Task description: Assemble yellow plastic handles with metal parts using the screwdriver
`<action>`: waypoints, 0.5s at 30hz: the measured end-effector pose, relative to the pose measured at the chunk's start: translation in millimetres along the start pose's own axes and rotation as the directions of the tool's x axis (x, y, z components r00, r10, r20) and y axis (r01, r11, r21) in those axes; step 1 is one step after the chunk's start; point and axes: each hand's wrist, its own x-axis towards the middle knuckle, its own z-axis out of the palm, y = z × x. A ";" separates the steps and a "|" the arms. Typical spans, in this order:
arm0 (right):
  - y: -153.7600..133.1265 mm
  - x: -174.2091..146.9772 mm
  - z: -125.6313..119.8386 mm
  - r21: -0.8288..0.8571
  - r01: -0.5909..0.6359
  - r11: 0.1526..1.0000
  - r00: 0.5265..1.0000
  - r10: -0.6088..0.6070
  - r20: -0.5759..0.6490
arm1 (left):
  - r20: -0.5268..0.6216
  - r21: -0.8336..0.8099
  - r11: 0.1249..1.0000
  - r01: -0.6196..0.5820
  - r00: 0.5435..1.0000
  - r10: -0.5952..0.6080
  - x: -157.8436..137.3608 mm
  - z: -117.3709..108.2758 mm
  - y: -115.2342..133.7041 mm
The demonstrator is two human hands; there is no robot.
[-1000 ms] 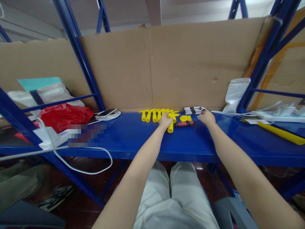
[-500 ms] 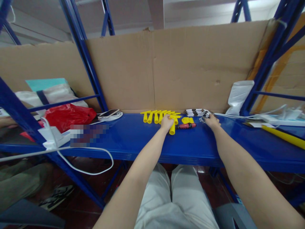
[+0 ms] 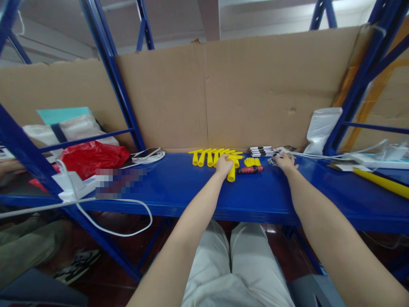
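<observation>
My left hand (image 3: 224, 163) is closed around a yellow T-shaped plastic piece (image 3: 231, 175), whose hollow round end points toward me. Behind and to the left of that hand, several similar yellow pieces (image 3: 201, 158) stand in a row. My right hand (image 3: 286, 162) reaches down at a small pile of shiny metal bits (image 3: 272, 161), its fingers apart; the bits are too small to name. Between the hands lie a red and black screwdriver-like tool (image 3: 251, 169) and a cluster of small yellow parts (image 3: 252, 162). Black-and-white sticks (image 3: 261, 151) are stacked just behind.
The blue shelf top (image 3: 179, 187) ends at a cardboard back wall (image 3: 255, 94). On the left are a phone (image 3: 146, 153) on coiled white cable, a red plastic bag (image 3: 96, 158) and a power strip (image 3: 78, 186). A white pouch (image 3: 322, 130) leans at right, near a yellow tube (image 3: 381, 183).
The fingers of my right hand have spread and shifted slightly over the metal bits. My left hand stays on the yellow piece. The view has moved very slightly.
</observation>
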 end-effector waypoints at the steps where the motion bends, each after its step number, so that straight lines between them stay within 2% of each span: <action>1: -1.3 -2.7 -3.0 0.048 -0.002 0.999 1.000 0.003 -0.013 | -0.002 0.005 1.000 0.005 1.000 -0.005 -0.5 0.0 0.6; 4: -3.2 -6.2 -10.6 0.165 0.030 0.986 0.995 -0.014 -0.102 | -0.021 0.034 0.999 0.007 1.000 -0.006 -1.2 -0.3 1.9; 8: -8.2 -3.7 -15.3 0.343 0.182 0.921 0.961 -0.093 -0.260 | -0.064 0.037 0.999 -0.011 0.998 0.013 -0.8 -1.6 1.5; 10: -14.4 -2.8 -14.8 0.503 0.255 0.826 0.944 -0.100 -0.315 | -0.092 0.017 0.999 -0.035 0.995 0.037 -0.5 -2.3 1.0; 12: -22.5 -4.1 -12.5 0.650 0.311 0.693 0.934 -0.094 -0.346 | -0.118 -0.012 0.998 -0.063 0.991 0.062 -0.4 -2.9 1.1; 15: -35.7 -11.9 -6.9 0.779 0.322 0.538 0.944 -0.117 -0.310 | -0.153 -0.069 0.993 -0.098 0.984 0.087 -0.3 -3.1 3.0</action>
